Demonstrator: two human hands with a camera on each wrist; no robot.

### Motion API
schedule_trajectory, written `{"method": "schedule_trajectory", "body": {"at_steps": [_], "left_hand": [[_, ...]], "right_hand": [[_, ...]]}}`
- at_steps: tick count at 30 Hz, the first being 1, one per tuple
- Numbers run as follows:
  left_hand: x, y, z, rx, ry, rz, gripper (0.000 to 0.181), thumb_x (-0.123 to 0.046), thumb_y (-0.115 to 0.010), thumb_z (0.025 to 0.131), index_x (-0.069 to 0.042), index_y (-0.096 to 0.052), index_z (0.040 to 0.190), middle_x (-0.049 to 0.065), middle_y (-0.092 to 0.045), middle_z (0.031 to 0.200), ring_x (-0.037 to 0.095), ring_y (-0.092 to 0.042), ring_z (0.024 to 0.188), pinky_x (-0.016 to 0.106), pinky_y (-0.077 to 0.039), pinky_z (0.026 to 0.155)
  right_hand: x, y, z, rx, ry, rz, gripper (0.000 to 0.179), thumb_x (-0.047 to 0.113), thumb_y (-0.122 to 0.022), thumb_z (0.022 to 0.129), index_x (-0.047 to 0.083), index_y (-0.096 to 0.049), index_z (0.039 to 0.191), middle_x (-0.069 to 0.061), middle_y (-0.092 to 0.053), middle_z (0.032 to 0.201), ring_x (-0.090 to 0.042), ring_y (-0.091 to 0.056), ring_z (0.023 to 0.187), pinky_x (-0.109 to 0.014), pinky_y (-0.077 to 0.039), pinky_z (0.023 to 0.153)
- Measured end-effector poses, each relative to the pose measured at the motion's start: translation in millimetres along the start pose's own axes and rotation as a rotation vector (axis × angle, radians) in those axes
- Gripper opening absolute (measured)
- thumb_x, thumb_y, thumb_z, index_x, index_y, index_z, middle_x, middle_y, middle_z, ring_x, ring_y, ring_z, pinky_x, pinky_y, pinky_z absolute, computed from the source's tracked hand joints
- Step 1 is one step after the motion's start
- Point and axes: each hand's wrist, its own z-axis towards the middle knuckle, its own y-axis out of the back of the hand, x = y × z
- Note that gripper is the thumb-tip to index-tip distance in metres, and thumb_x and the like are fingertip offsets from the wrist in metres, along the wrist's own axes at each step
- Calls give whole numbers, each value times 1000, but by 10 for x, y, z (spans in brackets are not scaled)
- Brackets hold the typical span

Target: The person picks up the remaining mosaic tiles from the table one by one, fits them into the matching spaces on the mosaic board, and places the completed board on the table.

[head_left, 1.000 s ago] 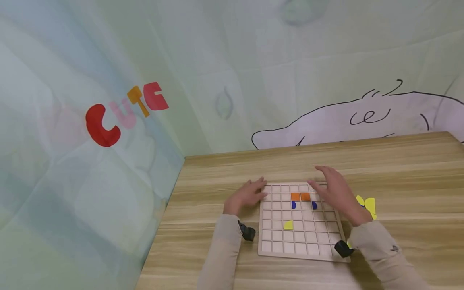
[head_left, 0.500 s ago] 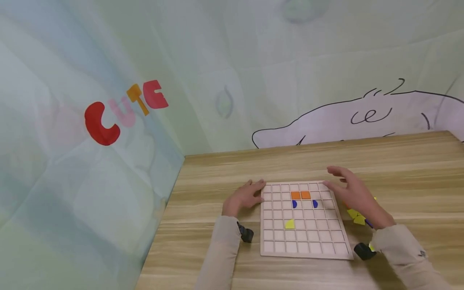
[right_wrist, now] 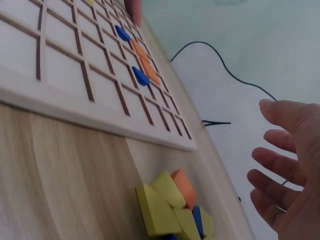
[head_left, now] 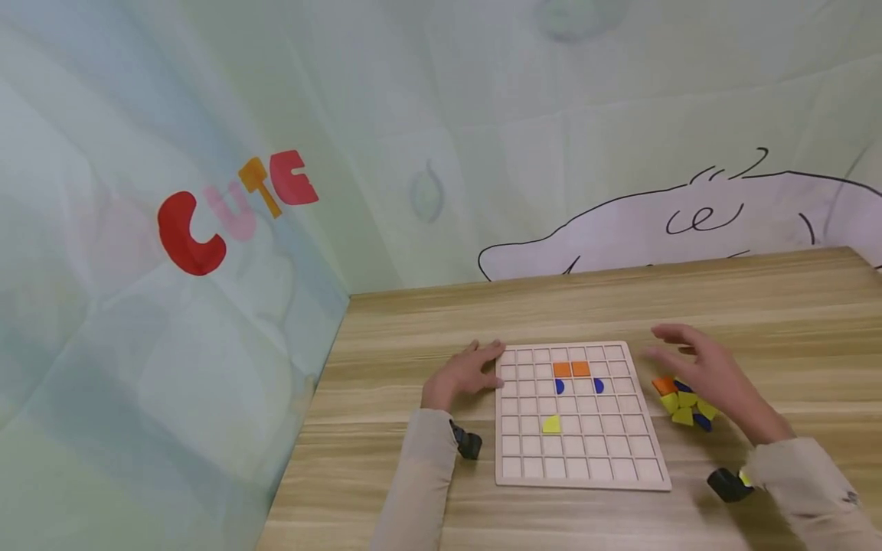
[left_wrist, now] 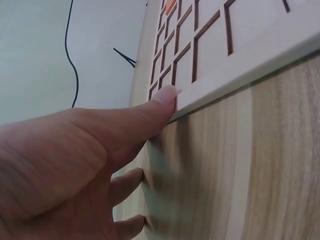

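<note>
Thumb (left_wrist: 137, 117) touching the board (head_left: 598, 446), your left hand (head_left: 462, 376) lay spread; your right hand (head_left: 713, 376), fingers loosely apart, seemingly hovered near coloured pieces (head_left: 687, 399)

By the right hand (head_left: 717, 383), we can't count the pile of pieces (right_wrist: 170, 192); the right wrist view's bottom edge crops it. Yellow bit (head_left: 746, 477) at that wrist mostly covered; we can't tell what. Sleeve mark (head_left: 851, 497) too small to read. Beyond the left hand (left_wrist: 85, 150), we get only a cropped board (left_wrist: 240, 75) and orange sliver (left_wrist: 170, 6).
</note>
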Motion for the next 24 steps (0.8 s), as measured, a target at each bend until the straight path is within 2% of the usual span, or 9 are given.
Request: {"method": "schedule_trajectory", "body": {"at_steps": [8, 17, 24], "left_hand": [[0, -4, 6, -3, 14, 3, 69, -32, -63, 92, -27, -29, 151, -13, -21, 158, 24, -9, 149, 48, -15, 120], [-5, -3, 1, -1, 12, -19, 68, -31, -63, 92, -26, -29, 151, -12, -21, 158, 24, -9, 149, 48, -14, 120], [-13, 6, -5, 2, 17, -24, 69, -30, -64, 92, -26, -30, 151, -12, -22, 158, 25, -9, 149, 50, -15, 120]], "right_hand": [[-169, 89, -48, 9, -1, -45, 49, 32, -55, 97, -3, -50, 130, -29, -54, 126, -45, -49, 115, -62, -41, 91], [-364, 138, -75, 102, -47, -114, 47, 27, -59, 96, -6, -51, 128, -31, -53, 127, -49, -50, 115, -63, -44, 93], [-455, 173, -80, 123, -21, -152, 40, 15, -64, 91, -6, -54, 124, -31, -56, 124, -48, -52, 113, -63, -44, 92]]}}
